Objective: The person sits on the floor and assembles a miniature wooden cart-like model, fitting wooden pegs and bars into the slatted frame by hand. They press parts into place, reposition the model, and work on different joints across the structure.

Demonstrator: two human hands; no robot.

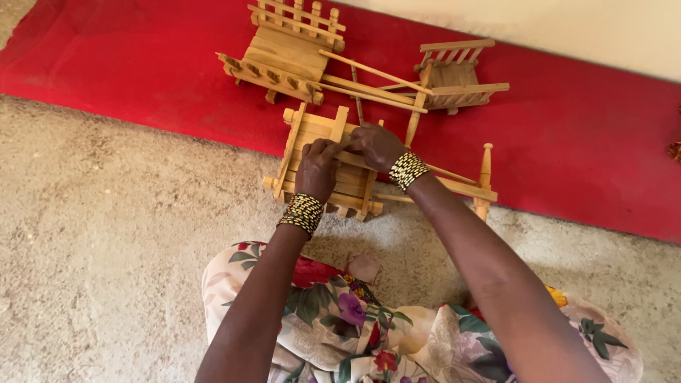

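Observation:
A small wooden slatted frame piece (306, 138), like a miniature chair, lies at the edge of a red mat (582, 135). My left hand (318, 169) rests on top of its slats, fingers curled and pinching near the middle. My right hand (376, 145) meets it from the right, fingertips closed on the same piece beside a thin wooden stick (357, 96) that pokes up behind. Both wrists wear beaded bracelets. A wooden rail with a turned post (484, 181) extends to the right under my right forearm.
Two more miniature wooden furniture pieces stand farther back on the mat: a bench-like one (287, 53) and a small chair (454, 74), joined by long sticks. A rough beige floor (106, 234) spreads in front. My floral-print skirt (355, 333) fills the bottom. A pale wall (567, 28) runs behind.

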